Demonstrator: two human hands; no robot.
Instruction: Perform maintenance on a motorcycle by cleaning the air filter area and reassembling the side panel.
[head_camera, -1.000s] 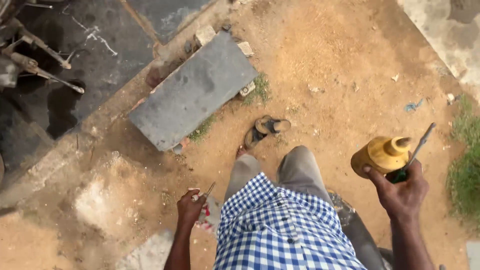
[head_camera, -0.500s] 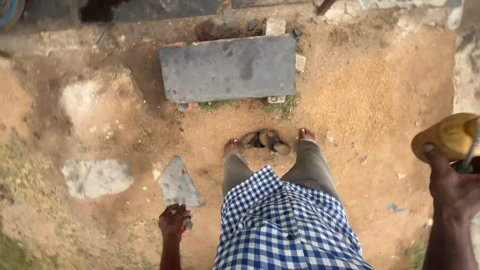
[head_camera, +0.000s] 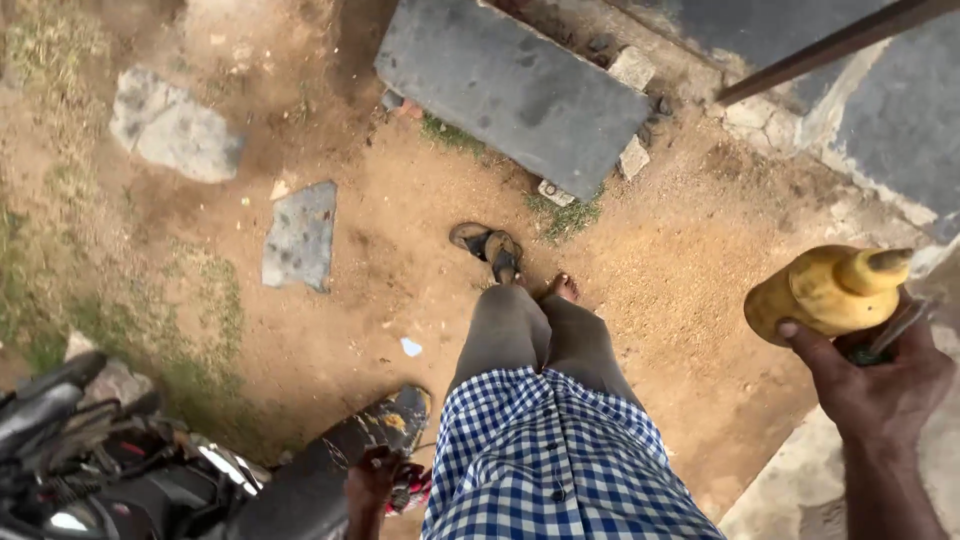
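Resting in right grip (head_camera: 880, 385): yellow bottle (head_camera: 825, 290)

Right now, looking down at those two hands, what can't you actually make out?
- Left hand, head view: its fingers close around something red and small; the hand covers most of it, so its kind stays unclear.
- Right hand: under the yellow bottle sits a dark object with a thin blurred metal piece, cut by the frame edge.
- Motorbike: cropped by the bottom-left corner.
- One foot: hidden behind the trouser leg.
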